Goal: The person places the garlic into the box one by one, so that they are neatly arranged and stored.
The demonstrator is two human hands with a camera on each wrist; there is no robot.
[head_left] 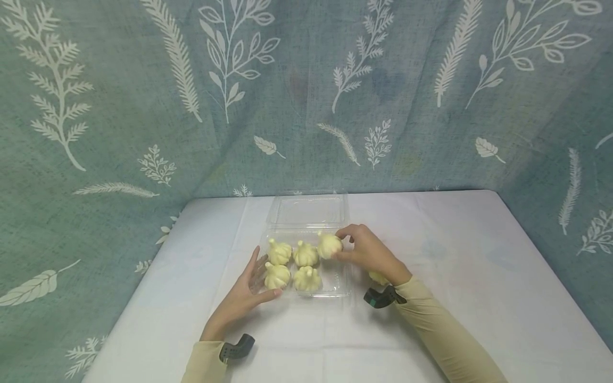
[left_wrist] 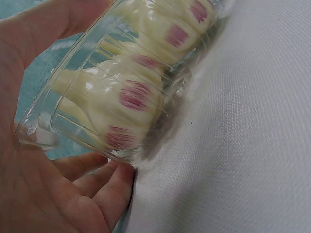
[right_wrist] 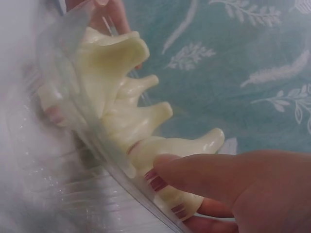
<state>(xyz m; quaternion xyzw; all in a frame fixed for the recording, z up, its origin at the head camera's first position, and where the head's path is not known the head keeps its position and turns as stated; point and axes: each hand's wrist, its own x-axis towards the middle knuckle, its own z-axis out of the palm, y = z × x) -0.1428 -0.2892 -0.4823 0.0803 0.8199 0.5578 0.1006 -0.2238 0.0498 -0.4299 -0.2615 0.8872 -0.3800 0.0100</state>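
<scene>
A clear plastic clamshell box (head_left: 330,292) lies on the white table with its lid (head_left: 308,210) folded back. Several pale-yellow garlic bulbs with purple streaks sit inside, including a front-left bulb (head_left: 277,276) and a front-middle bulb (head_left: 307,279). My right hand (head_left: 369,250) pinches a garlic bulb (right_wrist: 170,145) between thumb and fingers at the box's back right, stem up. Around the box's left side is my left hand (head_left: 244,290), thumb at the front corner, fingers along the left wall. In the left wrist view, bulbs (left_wrist: 121,97) show through that wall.
Another garlic bulb (head_left: 379,277) lies right of the box, partly hidden under the right wrist. Each wrist wears a black band with a camera (head_left: 238,348). A green leaf-patterned curtain (head_left: 306,106) hangs behind and beside the white-covered table (head_left: 455,255).
</scene>
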